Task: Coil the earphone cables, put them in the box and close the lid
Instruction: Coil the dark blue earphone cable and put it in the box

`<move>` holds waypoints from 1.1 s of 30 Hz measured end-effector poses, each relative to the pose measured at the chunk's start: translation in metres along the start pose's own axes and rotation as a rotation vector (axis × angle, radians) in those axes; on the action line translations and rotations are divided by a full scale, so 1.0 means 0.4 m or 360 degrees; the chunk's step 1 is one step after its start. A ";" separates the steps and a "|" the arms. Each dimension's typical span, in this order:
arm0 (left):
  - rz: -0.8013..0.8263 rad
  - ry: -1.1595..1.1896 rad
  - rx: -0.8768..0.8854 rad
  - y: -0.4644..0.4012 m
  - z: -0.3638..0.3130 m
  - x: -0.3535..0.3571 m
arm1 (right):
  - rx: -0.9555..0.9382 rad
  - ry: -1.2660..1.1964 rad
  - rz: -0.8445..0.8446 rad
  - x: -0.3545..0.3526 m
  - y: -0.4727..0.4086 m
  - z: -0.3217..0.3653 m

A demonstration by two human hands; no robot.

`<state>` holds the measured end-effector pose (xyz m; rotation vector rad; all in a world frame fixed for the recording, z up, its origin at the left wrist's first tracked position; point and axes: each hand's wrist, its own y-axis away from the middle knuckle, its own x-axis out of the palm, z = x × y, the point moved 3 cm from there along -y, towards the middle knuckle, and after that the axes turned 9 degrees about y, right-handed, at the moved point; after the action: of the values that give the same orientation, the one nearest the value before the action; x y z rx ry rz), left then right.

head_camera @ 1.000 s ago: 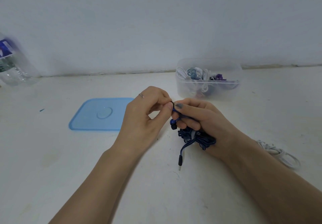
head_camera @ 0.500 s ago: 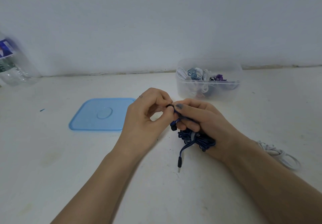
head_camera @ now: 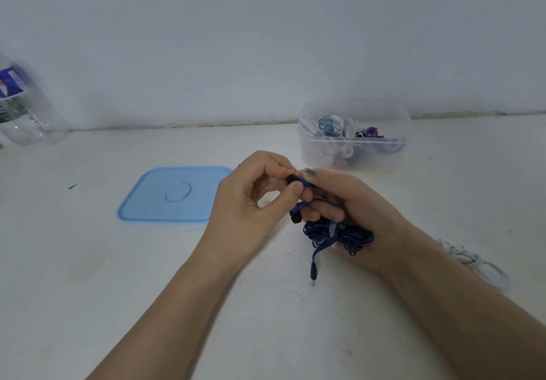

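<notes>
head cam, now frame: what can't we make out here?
- Blue earphones: coil partly hidden under the right hand; the left hand covers one earbud.
- Box contents: blurred by its cloudy wall.
- Bottle: cut off by left edge, blurred.
- White cable: partly behind the right forearm.

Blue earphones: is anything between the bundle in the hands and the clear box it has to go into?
Nothing visible blocks the way. The blue earphones are held by both hands, the clear box stands just beyond them with its top open, and the blue lid lies flat off to the left.
</notes>
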<state>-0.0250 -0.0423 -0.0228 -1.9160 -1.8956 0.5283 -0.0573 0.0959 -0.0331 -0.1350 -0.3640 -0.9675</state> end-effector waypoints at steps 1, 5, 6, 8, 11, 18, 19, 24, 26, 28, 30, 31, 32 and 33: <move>-0.0005 -0.0053 0.0021 0.001 -0.001 0.000 | 0.0013 0.0004 -0.0001 0.000 -0.001 0.001; -0.0033 -0.0269 0.0053 0.002 -0.008 -0.003 | 0.0014 0.0025 -0.0004 0.000 -0.005 0.000; -0.0040 -0.0300 0.0044 0.003 -0.009 -0.003 | 0.0012 0.0019 -0.0009 -0.002 -0.006 0.000; -0.0029 -0.0362 0.0050 0.005 -0.010 -0.003 | 0.0003 0.0010 -0.0013 -0.005 -0.009 0.000; 0.0021 -0.0528 0.0155 0.003 -0.012 -0.005 | 0.0005 -0.0004 -0.0040 -0.010 -0.010 -0.001; -0.0056 -0.0423 0.0084 -0.003 -0.006 -0.014 | -0.0043 0.0077 -0.0094 -0.009 -0.007 -0.008; -0.0073 -0.0373 0.0037 -0.004 -0.006 -0.014 | -0.0047 0.0096 -0.0101 -0.010 -0.005 -0.009; -0.0141 -0.0195 -0.0193 -0.015 0.004 -0.004 | -0.0116 0.0188 -0.0196 -0.006 -0.002 0.001; -0.0213 -0.0135 -0.0274 -0.031 -0.005 0.005 | -0.0187 0.0260 -0.0245 -0.003 0.000 0.021; -0.0291 -0.0082 -0.0366 -0.057 -0.022 0.019 | -0.0264 0.0333 -0.0280 -0.005 0.005 0.057; -0.0274 -0.0026 -0.0458 -0.104 -0.045 0.039 | -0.0365 0.0465 -0.0350 -0.017 0.004 0.108; -0.0243 0.0044 -0.0523 -0.134 -0.056 0.052 | -0.0426 0.0565 -0.0407 -0.026 0.001 0.143; -0.0224 0.0148 -0.0595 -0.164 -0.056 0.061 | -0.0481 0.0684 -0.0460 -0.036 -0.010 0.172; -0.0210 0.0255 -0.0658 -0.205 -0.063 0.076 | -0.0526 0.0807 -0.0521 -0.048 -0.020 0.215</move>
<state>-0.0812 -0.0117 0.0418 -1.9811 -2.1265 -0.0653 -0.0943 0.1297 0.0398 -0.1266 0.2518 -1.3387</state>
